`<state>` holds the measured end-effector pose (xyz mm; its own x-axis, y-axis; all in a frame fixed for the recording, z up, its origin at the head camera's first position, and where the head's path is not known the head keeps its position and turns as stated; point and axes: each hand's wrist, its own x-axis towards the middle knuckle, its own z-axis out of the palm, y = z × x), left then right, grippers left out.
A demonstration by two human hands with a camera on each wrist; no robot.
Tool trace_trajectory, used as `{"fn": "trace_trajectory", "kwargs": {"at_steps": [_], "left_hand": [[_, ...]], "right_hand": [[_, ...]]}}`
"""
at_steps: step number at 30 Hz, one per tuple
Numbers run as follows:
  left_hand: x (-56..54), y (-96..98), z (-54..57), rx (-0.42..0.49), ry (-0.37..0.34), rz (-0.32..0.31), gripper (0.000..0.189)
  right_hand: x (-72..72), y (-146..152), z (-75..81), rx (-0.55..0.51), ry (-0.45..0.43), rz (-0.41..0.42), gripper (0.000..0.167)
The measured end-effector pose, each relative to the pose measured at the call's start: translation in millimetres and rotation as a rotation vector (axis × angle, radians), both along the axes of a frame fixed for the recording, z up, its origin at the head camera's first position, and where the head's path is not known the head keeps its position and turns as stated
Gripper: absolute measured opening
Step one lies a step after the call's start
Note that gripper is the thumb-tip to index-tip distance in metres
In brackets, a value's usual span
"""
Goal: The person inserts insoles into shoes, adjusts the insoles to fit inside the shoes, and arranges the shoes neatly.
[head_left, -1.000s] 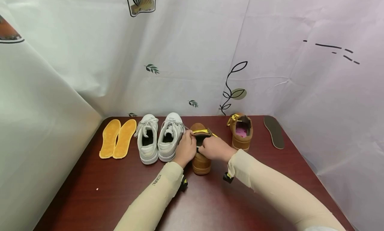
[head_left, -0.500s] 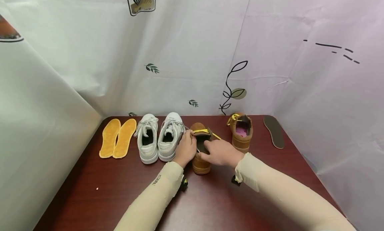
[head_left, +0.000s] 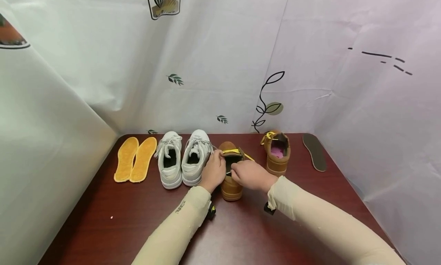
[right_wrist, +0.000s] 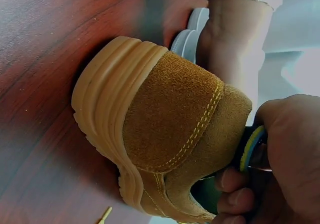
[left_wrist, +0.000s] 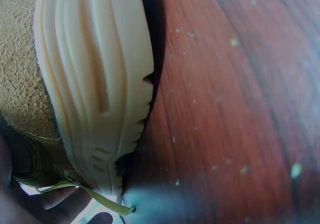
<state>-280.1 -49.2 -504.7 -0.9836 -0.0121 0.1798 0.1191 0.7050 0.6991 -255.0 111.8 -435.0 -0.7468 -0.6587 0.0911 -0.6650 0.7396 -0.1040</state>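
A tan suede shoe [head_left: 231,188] with yellow laces stands upright on the table, heel towards me. At the left side of its opening, my left hand [head_left: 214,169] grips the collar near the laces; its fingers also show beside the lace in the left wrist view. Over the heel end of the opening, my right hand [head_left: 253,175] has its fingers curled inward. In the right wrist view, that hand pinches an insole [right_wrist: 251,146] by its end, which shows a layered yellow and blue edge. The rest of the insole is hidden inside the shoe.
Left of the tan shoe stand two white sneakers [head_left: 170,173], and beyond them lie two fuzzy orange insoles [head_left: 142,160]. The matching tan shoe [head_left: 276,165], pink inside, is at the right. A dark insole [head_left: 315,154] lies near the table's right edge. A patterned sheet [head_left: 220,66] hangs behind.
My right hand drew back to the right with its thumb and fingers spread, then closed again at the heel of the opening. My left hand and the shoe have stayed in place.
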Motion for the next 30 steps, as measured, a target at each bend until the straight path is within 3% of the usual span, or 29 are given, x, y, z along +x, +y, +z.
{"fn": "trace_trajectory", "kwargs": {"at_steps": [15,21,30], "left_hand": [[-1.4,0.4,-3.1,0.032,0.011,-0.005,0.028],[-0.9,2.1,-1.7,0.015,0.005,-0.012,0.028],[1.3,1.1,1.5,0.008,0.001,-0.002,0.028]], "right_hand": [[-13.9,-8.2,-8.4,0.033,0.001,0.051,0.03],[-10.8,-1.4,-10.6,0.044,-0.002,0.093,0.031],[-8.0,9.8,-19.2,0.004,-0.042,0.082,0.04]]}}
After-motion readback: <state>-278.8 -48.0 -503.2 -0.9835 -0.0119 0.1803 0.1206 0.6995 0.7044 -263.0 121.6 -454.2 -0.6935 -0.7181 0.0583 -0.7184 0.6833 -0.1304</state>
